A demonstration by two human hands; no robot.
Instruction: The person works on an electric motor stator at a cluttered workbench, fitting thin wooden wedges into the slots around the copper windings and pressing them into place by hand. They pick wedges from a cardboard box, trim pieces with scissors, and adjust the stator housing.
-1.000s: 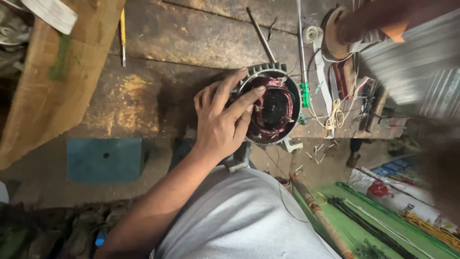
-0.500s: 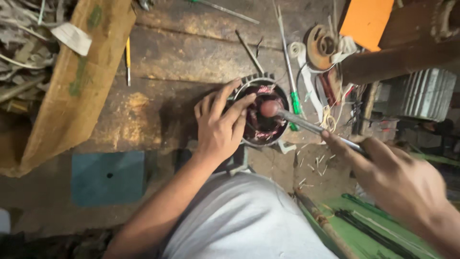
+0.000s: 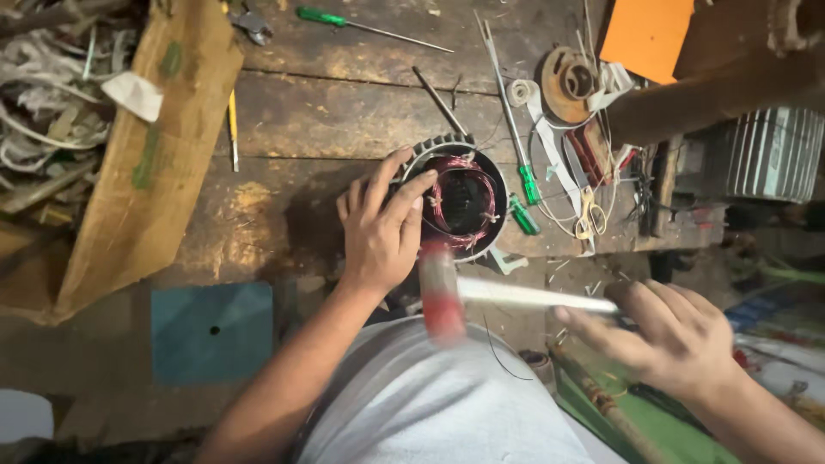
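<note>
My left hand (image 3: 379, 230) rests on the left rim of a round motor stator (image 3: 460, 202) with copper-red windings, which stands on the wooden workbench (image 3: 326, 120). My right hand (image 3: 679, 337) grips the pale handle of a hammer (image 3: 447, 292) with a red head. The head is blurred by motion and sits just below the stator, near my left wrist.
Green-handled screwdrivers (image 3: 524, 185) lie right of the stator, another (image 3: 344, 21) at the back. A cardboard box (image 3: 146, 163) of scrap stands at the left. Wire, tape and a ribbed grey motor housing (image 3: 769, 155) crowd the right. A blue square plate (image 3: 212, 331) lies below the bench edge.
My right hand came into view from the right. Half a second ago it held the hammer against the stator's windings; now the head has swung back toward me. My left hand stayed on the stator.
</note>
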